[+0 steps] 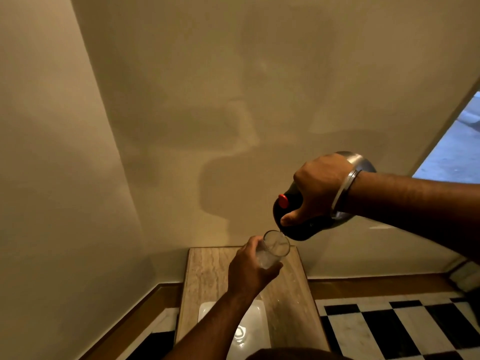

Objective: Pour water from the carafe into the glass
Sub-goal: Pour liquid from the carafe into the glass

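Right hand [320, 187] wrapped around the handle side of a dark, round-bodied carafe with a brushed steel base and a red button on its lid [306, 224], fingers [291, 218] clamped on it, thumb tip lying along the black upper part just beside the red button [283, 201]. Carafe tipped steeply forward and down, steel bottom raised toward the wall, spout end lowest and just above the rim of the clear drinking glass [272, 249]. Thin silver bangle [345, 192] around the right wrist. Left hand [248, 271] closed around the lower part of the glass, fingers clamped on it, holding it up off the worktop and tilted slightly toward the carafe's spout. Pale, cloudy contents showing in the bottom of the glass; whether a stream is falling into it cannot be told. Below the hands, a narrow beige marble-patterned worktop [207, 276] set against a plain cream wall [168, 87], with a white rectangular tray or dish [253, 328] lying on it near the lower edge, partly hidden by the left forearm. Black-and-white chequered floor [389, 331] to the right of the worktop, wooden skirting along the wall's foot. Shadows of arm and carafe cast on the wall.
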Demonstrator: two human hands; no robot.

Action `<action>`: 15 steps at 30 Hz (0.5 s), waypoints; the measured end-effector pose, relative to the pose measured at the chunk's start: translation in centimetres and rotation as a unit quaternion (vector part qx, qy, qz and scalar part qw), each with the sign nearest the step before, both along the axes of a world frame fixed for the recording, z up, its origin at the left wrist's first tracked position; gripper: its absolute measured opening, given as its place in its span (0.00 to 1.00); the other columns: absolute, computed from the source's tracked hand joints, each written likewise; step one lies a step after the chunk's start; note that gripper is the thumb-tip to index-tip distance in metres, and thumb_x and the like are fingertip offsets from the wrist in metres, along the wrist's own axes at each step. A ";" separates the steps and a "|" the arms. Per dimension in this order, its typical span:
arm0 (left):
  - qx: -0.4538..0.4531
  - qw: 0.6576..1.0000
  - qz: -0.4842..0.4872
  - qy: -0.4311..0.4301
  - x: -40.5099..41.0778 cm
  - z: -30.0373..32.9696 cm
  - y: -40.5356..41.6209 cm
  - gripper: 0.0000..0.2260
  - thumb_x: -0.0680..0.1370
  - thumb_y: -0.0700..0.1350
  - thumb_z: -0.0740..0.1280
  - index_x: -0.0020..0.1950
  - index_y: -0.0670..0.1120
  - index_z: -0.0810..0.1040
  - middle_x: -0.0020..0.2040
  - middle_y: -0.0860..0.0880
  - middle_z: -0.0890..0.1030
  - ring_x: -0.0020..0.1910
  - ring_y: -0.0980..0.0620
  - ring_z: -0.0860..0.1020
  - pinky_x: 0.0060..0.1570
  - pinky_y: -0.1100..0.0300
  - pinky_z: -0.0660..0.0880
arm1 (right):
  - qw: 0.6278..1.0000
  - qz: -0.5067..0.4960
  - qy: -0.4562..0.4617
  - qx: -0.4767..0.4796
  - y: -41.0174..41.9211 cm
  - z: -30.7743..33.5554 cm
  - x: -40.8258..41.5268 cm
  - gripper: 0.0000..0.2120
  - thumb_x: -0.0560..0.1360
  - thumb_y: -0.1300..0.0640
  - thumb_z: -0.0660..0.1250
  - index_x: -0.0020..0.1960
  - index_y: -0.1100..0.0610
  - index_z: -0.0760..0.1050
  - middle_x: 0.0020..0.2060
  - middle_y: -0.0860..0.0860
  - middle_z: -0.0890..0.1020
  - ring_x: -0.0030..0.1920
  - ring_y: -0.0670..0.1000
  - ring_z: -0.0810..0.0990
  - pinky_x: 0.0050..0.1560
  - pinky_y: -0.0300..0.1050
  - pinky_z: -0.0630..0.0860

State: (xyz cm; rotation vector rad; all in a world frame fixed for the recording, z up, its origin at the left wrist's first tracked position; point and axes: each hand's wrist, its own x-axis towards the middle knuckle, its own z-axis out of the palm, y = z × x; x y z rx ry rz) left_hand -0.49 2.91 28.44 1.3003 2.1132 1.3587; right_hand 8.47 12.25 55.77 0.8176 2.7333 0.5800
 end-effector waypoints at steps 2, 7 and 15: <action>0.001 1.000 0.003 -0.003 -0.1 0.1 -0.1 0.30 0.62 0.65 0.75 0.60 0.62 0.68 0.53 0.61 0.79 0.50 0.59 0.77 0.47 0.61 0.79 | 1.000 0.003 -0.002 0.007 -0.1 0.0 -0.1 0.35 0.58 0.21 0.62 0.38 0.53 0.78 0.27 0.48 0.79 0.27 0.48 0.77 0.30 0.41 0.75; -0.002 1.000 0.001 -0.006 0.1 0.2 -0.4 0.30 0.63 0.64 0.76 0.60 0.60 0.69 0.53 0.59 0.79 0.49 0.58 0.77 0.46 0.63 0.78 | 1.000 0.014 -0.001 0.024 -0.5 0.1 -0.2 0.35 0.57 0.20 0.62 0.35 0.53 0.76 0.25 0.48 0.77 0.26 0.48 0.75 0.28 0.40 0.71; -0.003 1.000 0.003 -0.004 0.3 0.4 -0.7 0.31 0.63 0.65 0.77 0.60 0.58 0.70 0.53 0.58 0.80 0.49 0.58 0.78 0.45 0.62 0.79 | 1.000 0.012 -0.004 0.010 -0.7 -0.2 -0.2 0.33 0.59 0.21 0.64 0.31 0.53 0.70 0.25 0.48 0.77 0.26 0.48 0.76 0.28 0.39 0.71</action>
